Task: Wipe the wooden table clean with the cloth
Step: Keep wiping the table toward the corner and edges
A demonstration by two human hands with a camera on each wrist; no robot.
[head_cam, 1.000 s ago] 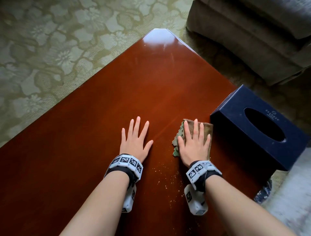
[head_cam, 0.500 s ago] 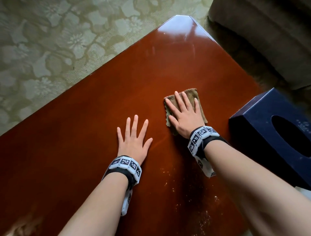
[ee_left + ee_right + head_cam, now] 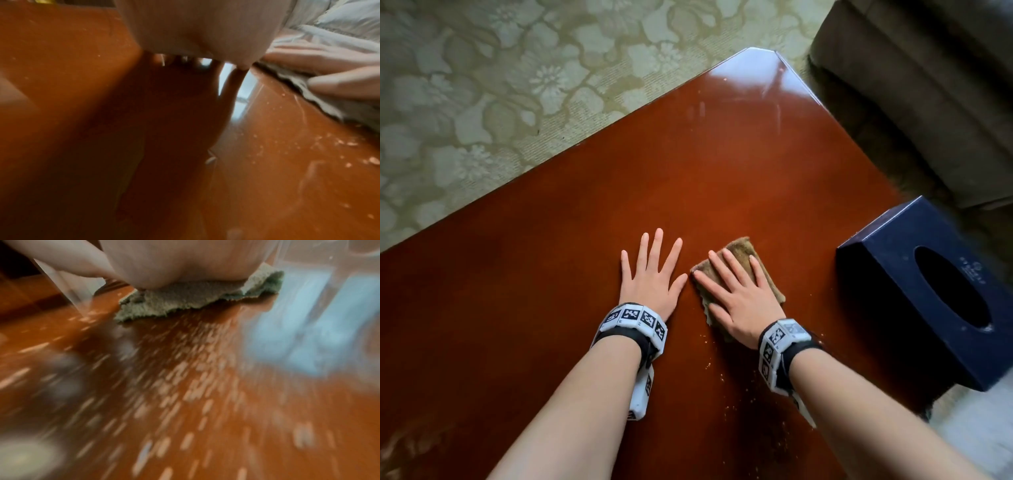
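From the head view the right hand (image 3: 739, 298) lies flat, fingers straight, pressing the folded brown-green terry cloth (image 3: 743, 253) on the glossy red-brown wooden desk (image 3: 585, 240); the cloth's long axis runs away toward the far right. The left hand (image 3: 652, 277) rests flat, fingers spread, just beside. Only the right wrist view shows the cloth's ragged near edge (image 3: 185, 295) over pale crumbs (image 3: 195, 369).

Head cam looks down and fwd from above the table's (image 3: 722, 178) near edge toward its far corner. Left wrist cam sits nearly on the tabletop, facing along the palm. Right wrist cam, equally low, is blurred, probably facing likewise. All three share the cloth (image 3: 743, 255) (image 3: 320, 104) (image 3: 185, 296) and crumbs (image 3: 726, 411) (image 3: 349, 146) (image 3: 195, 369).
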